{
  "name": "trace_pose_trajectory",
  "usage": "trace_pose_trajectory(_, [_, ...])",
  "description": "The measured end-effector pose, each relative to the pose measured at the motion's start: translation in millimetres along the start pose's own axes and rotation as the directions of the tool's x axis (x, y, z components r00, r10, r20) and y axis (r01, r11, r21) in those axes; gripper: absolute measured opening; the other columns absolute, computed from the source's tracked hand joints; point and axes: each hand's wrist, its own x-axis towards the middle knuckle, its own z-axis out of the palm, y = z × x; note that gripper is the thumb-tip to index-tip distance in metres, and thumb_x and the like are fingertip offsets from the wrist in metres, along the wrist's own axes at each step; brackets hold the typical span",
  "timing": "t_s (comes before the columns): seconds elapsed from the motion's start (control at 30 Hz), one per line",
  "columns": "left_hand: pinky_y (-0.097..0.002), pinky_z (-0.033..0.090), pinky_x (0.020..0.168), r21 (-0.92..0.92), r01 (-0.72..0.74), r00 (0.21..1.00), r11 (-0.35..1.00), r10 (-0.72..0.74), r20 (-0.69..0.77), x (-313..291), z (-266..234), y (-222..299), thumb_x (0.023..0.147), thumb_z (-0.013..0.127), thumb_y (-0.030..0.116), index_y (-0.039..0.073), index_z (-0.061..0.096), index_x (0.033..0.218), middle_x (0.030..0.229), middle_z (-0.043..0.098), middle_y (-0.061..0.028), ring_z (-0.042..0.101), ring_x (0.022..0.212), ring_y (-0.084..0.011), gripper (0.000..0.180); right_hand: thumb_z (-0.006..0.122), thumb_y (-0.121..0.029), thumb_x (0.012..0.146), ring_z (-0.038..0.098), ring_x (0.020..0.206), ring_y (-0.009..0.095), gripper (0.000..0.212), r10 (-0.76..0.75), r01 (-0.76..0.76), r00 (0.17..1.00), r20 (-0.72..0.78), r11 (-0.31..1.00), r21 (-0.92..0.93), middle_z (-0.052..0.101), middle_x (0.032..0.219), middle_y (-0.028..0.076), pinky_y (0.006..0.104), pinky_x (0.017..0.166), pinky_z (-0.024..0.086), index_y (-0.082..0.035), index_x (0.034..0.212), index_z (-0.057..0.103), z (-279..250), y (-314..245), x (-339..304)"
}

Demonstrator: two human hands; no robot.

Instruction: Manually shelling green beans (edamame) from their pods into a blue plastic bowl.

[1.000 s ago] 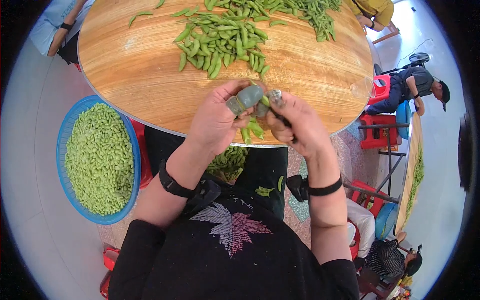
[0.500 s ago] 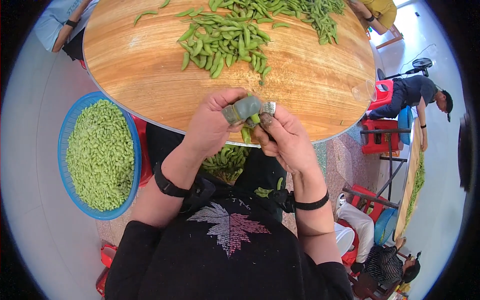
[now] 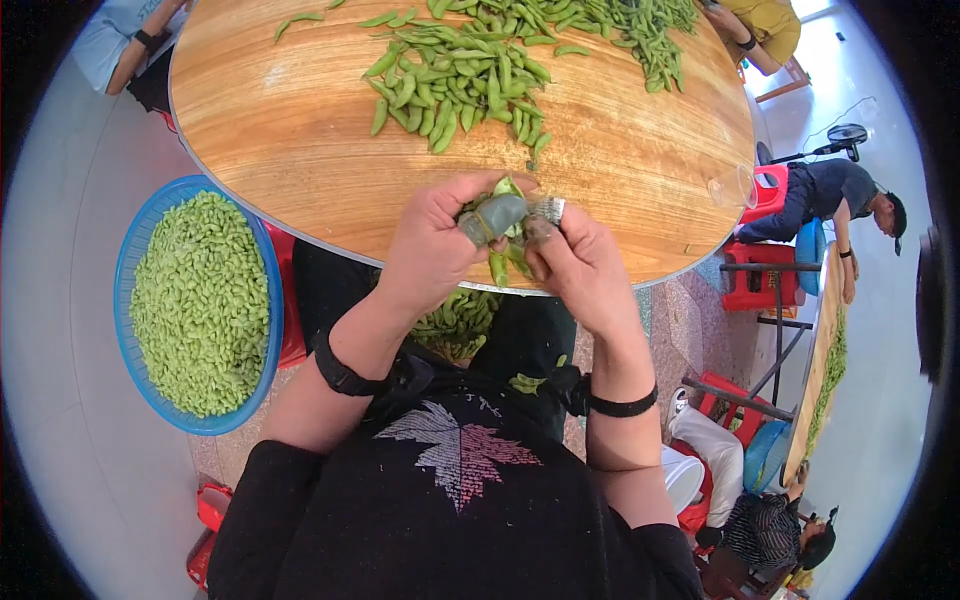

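Above the near edge of the round wooden table point(image 3: 300, 150), my two hands meet over green soybean pods. My left hand point(image 3: 430, 245) is closed on a soybean pod point(image 3: 507, 188), which looks split open; a grey cover with a yellowish band wraps its thumb. Pressed against the same pod, my right hand point(image 3: 590, 265) is pinched shut, with a silvery wrap on its thumb and dirt-stained fingertips. Another pod piece point(image 3: 498, 268) hangs below the fingers. The beans inside are mostly hidden by the thumbs. Beyond my hands lies a heap of unshelled pods point(image 3: 465, 85).
A blue basket point(image 3: 122, 320) full of shelled green beans stands at my left. More pods point(image 3: 455, 320) are in my lap area, under the table edge. A clear plastic cup point(image 3: 735, 185) sits at the table's right. Other people sit around this table and another at right.
The pod between my hands has come open, showing pale green inside. My hands have shifted slightly to the right, and the view has moved a little.
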Motion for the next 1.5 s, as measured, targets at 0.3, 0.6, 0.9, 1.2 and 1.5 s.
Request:
trace_pose_trajectory(0.3, [-0.0293,0.047,0.064,0.696,-0.337,0.934,0.634,0.315,0.166,-3.4,4.8,15.1,0.076,0.065,0.007,0.005,0.055,0.118,0.080,0.060,-0.0134,0.060,0.071,-0.0259,0.043,0.060,-0.010,0.086,0.035,0.051,0.002,0.013,-0.179,0.151,0.960,-0.215,0.978,-0.143,0.045,0.061,-0.006,0.0175,0.046,0.028,-0.002,0.095,0.058,3.0,-4.8,3.3])
trace_pose_trajectory(0.6, [-0.0263,0.047,0.065,0.438,-0.495,0.866,0.751,0.384,0.320,0.7,-15.2,5.5,0.079,0.058,-0.001,0.004,0.060,0.101,0.086,0.062,-0.0053,0.060,0.074,-0.0175,0.023,0.054,-0.010,0.089,0.030,0.039,0.003,0.006,0.060,-0.032,0.998,-0.001,0.554,0.832,0.039,0.054,-0.005,0.0178,0.036,0.022,-0.005,0.087,0.053,13.2,5.5,4.7])
trace_pose_trajectory(0.9, [-0.0137,0.033,0.049,-0.160,-0.132,0.982,0.978,0.107,-0.158,0.6,-25.2,12.5,0.084,0.054,0.001,0.006,0.057,0.092,0.084,0.060,-0.0015,0.048,0.064,-0.0016,0.010,0.056,-0.010,0.082,0.056,0.062,0.016,0.022,-0.236,0.149,0.969,-0.071,0.791,-0.594,0.060,0.069,0.006,0.0271,0.061,0.045,-0.002,0.102,0.060,-22.5,-27.2,31.9])
trace_pose_trajectory(1.2, [-0.0152,0.027,0.048,0.055,-0.105,0.990,0.993,0.110,-0.085,0.1,-10.1,8.9,0.087,0.050,0.005,0.003,0.055,0.115,0.081,0.055,0.0016,0.043,0.063,-0.0023,0.029,0.057,-0.015,0.082,0.054,0.057,0.030,0.022,-0.337,0.145,0.941,-0.015,0.445,-0.883,0.057,0.063,0.017,0.0364,0.053,0.044,-0.003,0.100,0.056,-40.9,-6.3,63.9])
trace_pose_trajectory(1.5, [-0.0139,0.033,0.051,-0.438,0.171,0.978,0.883,-0.098,0.186,-1.0,-9.7,-5.0,0.082,0.061,0.001,0.006,0.059,0.106,0.094,0.060,0.0000,0.051,0.070,-0.0014,0.024,0.045,-0.022,0.096,0.028,0.046,0.002,0.018,0.089,-0.195,0.968,0.233,0.852,0.486,0.040,0.061,-0.005,0.0175,0.039,0.021,-0.005,0.093,0.052,-9.5,-7.8,3.4])
